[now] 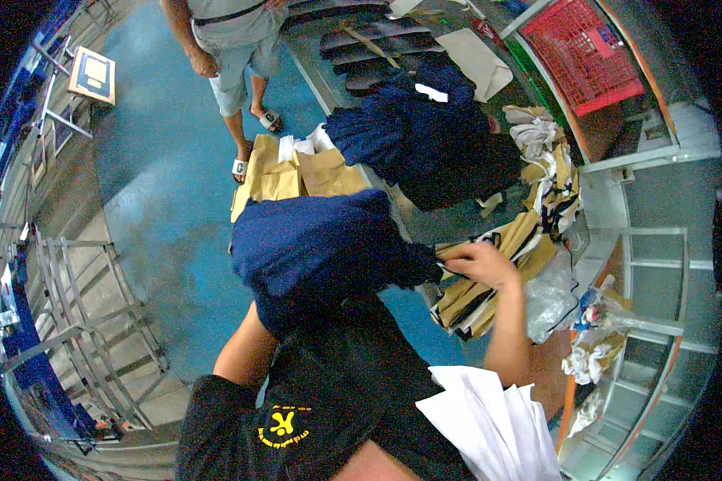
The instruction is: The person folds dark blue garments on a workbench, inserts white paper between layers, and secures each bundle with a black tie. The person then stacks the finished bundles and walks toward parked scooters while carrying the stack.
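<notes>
A large bundle of navy cloth [313,240] is bunched in front of my chest. My left forearm [247,345] runs up beneath it, and the cloth hides my left hand, so its fingers do not show. My right hand [481,266] is at the bundle's right end, with its fingers closed on the dark edge of the cloth. White folded sheets [493,421], of paper or thin cloth, fan out beside my right upper arm. Close to my right hand lies a stack of brown pieces with dark edges [529,260].
A bench [309,76] holds another navy cloth pile [425,128] and dark folded stacks [377,48]. Brown paper bags [273,172] stand beyond my bundle. Another person [237,48] stands on the blue floor. At right are a red crate [582,56], clear plastic [552,297] and metal shelving [658,321].
</notes>
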Action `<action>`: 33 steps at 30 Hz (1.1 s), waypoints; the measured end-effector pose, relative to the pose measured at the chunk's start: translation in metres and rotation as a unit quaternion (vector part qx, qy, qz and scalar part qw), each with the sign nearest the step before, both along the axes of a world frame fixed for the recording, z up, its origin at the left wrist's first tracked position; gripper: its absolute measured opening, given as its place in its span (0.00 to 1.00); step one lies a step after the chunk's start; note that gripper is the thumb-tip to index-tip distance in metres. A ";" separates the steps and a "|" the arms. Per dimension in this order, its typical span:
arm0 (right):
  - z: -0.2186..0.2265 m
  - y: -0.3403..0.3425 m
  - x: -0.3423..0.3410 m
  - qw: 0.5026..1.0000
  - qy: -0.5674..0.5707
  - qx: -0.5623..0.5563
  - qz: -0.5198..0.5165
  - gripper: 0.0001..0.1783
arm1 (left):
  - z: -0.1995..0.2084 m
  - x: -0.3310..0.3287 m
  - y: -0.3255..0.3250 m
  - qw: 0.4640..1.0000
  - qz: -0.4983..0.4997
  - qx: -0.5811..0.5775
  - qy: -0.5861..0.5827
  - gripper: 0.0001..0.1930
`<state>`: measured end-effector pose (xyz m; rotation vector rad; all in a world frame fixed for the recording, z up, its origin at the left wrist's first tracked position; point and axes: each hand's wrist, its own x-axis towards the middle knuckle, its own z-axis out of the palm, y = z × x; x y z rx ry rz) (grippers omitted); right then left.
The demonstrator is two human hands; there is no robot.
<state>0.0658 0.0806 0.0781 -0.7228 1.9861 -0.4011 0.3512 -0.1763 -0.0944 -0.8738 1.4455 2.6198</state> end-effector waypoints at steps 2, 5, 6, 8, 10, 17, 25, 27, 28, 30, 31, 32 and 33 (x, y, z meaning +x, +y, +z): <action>0.037 0.033 -0.017 0.969 -0.040 -0.121 -0.212 0.10 | 0.020 0.018 -0.002 1.000 0.011 0.018 0.011 0.21; 0.086 0.065 -0.031 0.784 0.011 -0.426 -0.452 0.10 | 0.047 0.022 -0.008 0.998 0.023 0.035 0.048 0.21; 0.086 0.066 -0.029 0.786 0.045 -0.441 -0.431 0.11 | 0.056 0.014 -0.010 0.997 0.022 0.035 0.066 0.21; 0.085 0.053 -0.015 0.788 0.114 -0.465 -0.387 0.12 | 0.072 -0.007 -0.009 0.994 0.021 0.037 0.101 0.21; 0.066 0.004 0.030 0.842 0.034 -0.465 -0.270 0.23 | 0.088 -0.032 0.001 0.990 0.011 0.044 0.131 0.21; -0.046 -0.078 0.061 0.943 0.114 -0.314 0.004 0.23 | 0.096 -0.058 0.054 0.981 -0.095 0.088 0.142 0.22; -0.085 0.038 -0.009 0.871 0.281 -0.179 -0.361 0.19 | 0.082 -0.064 0.045 0.983 -0.151 0.057 0.082 0.22; -0.077 0.093 -0.024 0.830 0.185 -0.117 -0.512 0.18 | 0.077 -0.061 0.039 0.985 -0.157 0.052 0.056 0.22; -0.057 0.098 -0.018 0.827 0.275 -0.110 -0.478 0.18 | 0.075 -0.057 0.035 0.986 -0.155 0.050 0.041 0.22; -0.033 0.126 -0.014 0.839 0.348 -0.119 -0.401 0.17 | 0.070 -0.058 0.033 0.986 -0.161 0.046 0.021 0.22; -0.009 0.122 -0.008 0.840 0.133 -0.171 -0.497 0.18 | 0.068 -0.058 0.031 0.986 -0.160 0.040 0.008 0.22; 0.007 0.118 -0.005 0.812 -0.012 -0.276 -0.514 0.19 | 0.066 -0.061 0.029 0.987 -0.160 0.034 -0.003 0.22; 0.021 0.117 -0.006 0.757 -0.147 -0.376 -0.514 0.19 | 0.065 -0.065 0.029 0.986 -0.164 0.031 -0.009 0.22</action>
